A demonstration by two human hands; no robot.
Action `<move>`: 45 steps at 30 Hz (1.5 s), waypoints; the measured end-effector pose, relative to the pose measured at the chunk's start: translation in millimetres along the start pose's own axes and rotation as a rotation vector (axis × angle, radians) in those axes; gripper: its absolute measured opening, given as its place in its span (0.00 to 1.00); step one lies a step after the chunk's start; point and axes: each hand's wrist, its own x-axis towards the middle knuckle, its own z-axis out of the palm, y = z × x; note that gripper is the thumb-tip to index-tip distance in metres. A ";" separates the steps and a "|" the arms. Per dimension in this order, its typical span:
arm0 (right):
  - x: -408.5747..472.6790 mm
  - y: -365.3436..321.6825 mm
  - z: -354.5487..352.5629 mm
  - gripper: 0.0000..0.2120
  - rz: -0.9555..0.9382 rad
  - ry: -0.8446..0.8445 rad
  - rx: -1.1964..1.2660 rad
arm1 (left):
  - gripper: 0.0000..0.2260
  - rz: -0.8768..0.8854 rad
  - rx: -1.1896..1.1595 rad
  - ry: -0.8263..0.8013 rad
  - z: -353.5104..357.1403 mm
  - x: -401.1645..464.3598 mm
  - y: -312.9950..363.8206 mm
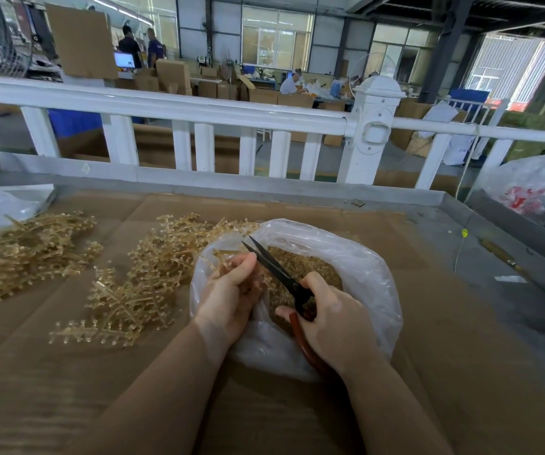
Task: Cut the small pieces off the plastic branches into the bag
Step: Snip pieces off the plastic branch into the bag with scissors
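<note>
Right now your left hand [231,290] grips a pale amber, translucent branch [223,261] with small knobbed stubs over the open clear bag [363,257], which holds a heap of cut pieces [300,261]. Your right hand [333,320] holds red-handled scissors [274,269], blades slightly parted beside the branch. More branches [140,284] lie left on the cardboard [461,356].

Clear plastic bag [356,257] open on the cardboard, half full of small tan cut pieces [300,261], translucent tan plastic branches [153,274] piled left of it, one branch [228,261] over its mouth, black-bladed red-handled scissors [277,274] open above
</note>
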 end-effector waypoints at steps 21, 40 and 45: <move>-2.6 -1.9 -3.1 0.16 0.048 0.004 0.055 | 0.08 0.031 -0.020 0.001 -2.2 1.4 -2.0; 1.6 1.5 -7.6 0.18 0.031 -0.117 0.094 | 0.09 0.030 0.072 0.045 1.8 -0.3 -4.1; 5.1 1.0 -10.4 0.17 0.021 -0.132 0.105 | 0.08 0.019 0.095 0.030 2.4 -0.1 -3.4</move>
